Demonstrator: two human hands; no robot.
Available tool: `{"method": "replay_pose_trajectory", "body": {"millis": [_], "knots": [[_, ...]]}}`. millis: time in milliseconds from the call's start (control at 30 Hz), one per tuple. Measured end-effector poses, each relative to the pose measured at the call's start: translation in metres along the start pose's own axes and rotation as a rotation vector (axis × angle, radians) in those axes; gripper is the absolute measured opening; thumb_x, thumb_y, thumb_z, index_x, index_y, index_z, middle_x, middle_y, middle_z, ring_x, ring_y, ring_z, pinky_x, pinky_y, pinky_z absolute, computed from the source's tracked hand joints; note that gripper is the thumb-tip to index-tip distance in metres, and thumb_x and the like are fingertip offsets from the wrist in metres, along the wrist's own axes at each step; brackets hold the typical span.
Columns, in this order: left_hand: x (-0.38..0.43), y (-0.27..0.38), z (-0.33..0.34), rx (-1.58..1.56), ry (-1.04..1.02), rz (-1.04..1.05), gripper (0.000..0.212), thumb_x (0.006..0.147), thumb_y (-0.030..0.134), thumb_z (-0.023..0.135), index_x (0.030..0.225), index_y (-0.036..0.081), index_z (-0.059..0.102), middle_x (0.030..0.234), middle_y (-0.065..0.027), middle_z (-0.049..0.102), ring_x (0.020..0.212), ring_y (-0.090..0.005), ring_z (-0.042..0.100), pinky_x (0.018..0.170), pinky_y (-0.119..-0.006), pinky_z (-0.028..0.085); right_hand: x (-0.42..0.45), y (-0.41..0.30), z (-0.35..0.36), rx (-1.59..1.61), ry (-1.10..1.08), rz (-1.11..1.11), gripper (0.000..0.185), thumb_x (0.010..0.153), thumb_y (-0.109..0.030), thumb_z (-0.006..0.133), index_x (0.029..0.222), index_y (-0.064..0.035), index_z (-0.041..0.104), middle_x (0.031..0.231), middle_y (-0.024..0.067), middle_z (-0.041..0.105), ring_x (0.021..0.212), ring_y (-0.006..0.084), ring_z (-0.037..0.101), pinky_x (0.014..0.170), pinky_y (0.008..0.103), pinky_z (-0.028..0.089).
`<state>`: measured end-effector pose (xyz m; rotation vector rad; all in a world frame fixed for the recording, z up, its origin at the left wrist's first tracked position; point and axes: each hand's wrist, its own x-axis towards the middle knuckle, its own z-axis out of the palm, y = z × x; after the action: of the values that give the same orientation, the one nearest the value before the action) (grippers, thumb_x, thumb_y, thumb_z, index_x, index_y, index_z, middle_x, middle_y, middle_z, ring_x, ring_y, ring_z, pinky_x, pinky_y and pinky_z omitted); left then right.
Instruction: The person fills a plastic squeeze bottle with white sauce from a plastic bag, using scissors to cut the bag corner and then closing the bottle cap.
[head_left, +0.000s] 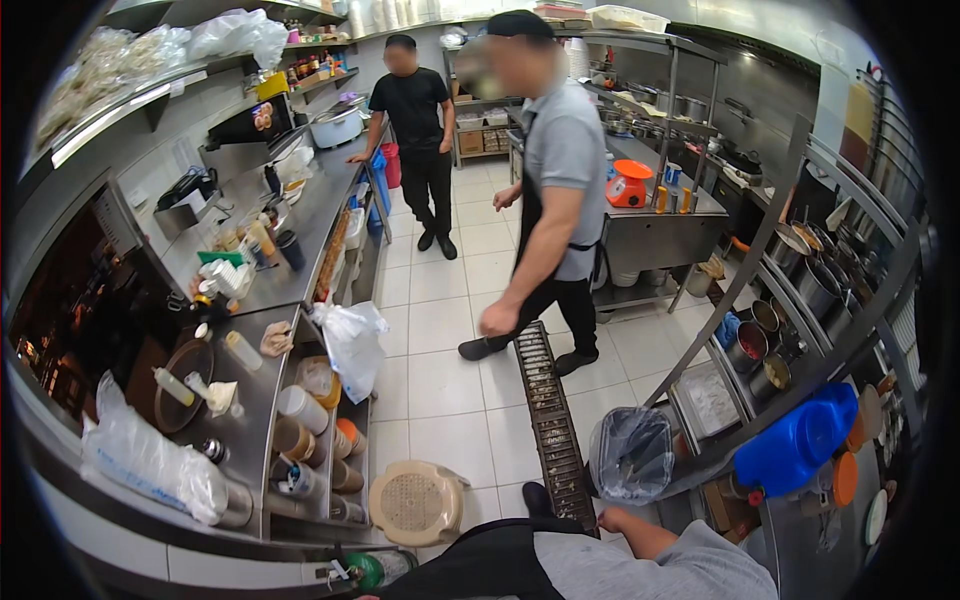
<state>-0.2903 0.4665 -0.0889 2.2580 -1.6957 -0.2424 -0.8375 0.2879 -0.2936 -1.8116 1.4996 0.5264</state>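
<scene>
My right hand (613, 519) hangs beside my black apron (465, 559), over the floor by the metal drain grate (551, 427). Its fingers look loosely curled, and no object shows in it; the grip is too small to read. At the bottom edge a sliver of skin may be my left hand (367, 597); the rest is cut off. Near my body stand a beige plastic stool (417, 502), a green gas cylinder (367, 570) and a bin with a clear liner (631, 456).
A co-worker in a grey shirt (562, 150) strides across the grate; another in black (411, 105) leans on the left steel counter (315, 217). Squeeze bottles (244, 350) and a plastic-wrapped stack (154, 457) lie on it. At right, a steel rack (739, 322) holds pots; a blue jerrycan (795, 442) is nearby.
</scene>
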Motion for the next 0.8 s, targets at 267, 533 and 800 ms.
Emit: {"method": "replay_pose_trajectory", "body": {"millis": [267, 533, 800], "knots": [[0.096, 0.062, 0.033, -0.004, -0.026, -0.036, 0.038, 0.098, 0.041, 0.039, 0.108, 0.013, 0.062, 0.115, -0.0245, 0.058, 0.099, -0.0349, 0.059, 0.086, -0.045, 0.047, 0.067, 0.082, -0.075, -0.349, -0.109, 0.032, 0.040, 0.085, -0.045, 0.059, 0.100, -0.0099, 0.071, 0.108, 0.0156, 0.066, 0.099, 0.0355, 0.062, 0.087, 0.0428, 0.049], [0.171, 0.094, 0.043, -0.021, 0.005, -0.078, 0.037, 0.098, 0.040, 0.039, 0.108, 0.012, 0.062, 0.114, -0.0241, 0.059, 0.099, -0.0348, 0.059, 0.086, -0.045, 0.047, 0.149, 0.087, -0.245, -0.037, 0.129, 0.205, 0.036, 0.083, -0.043, 0.061, 0.101, -0.0130, 0.072, 0.105, 0.0161, 0.066, 0.098, 0.0340, 0.063, 0.087, 0.0421, 0.050], [0.252, 0.064, 0.048, -0.018, 0.020, -0.122, 0.037, 0.098, 0.039, 0.039, 0.108, 0.012, 0.062, 0.113, -0.0237, 0.059, 0.098, -0.0347, 0.059, 0.086, -0.045, 0.047, 0.227, 0.004, -0.234, -0.347, -0.183, -0.020, 0.035, 0.083, -0.041, 0.062, 0.101, -0.0134, 0.072, 0.105, 0.0155, 0.067, 0.100, 0.0346, 0.063, 0.085, 0.0435, 0.050]]}}
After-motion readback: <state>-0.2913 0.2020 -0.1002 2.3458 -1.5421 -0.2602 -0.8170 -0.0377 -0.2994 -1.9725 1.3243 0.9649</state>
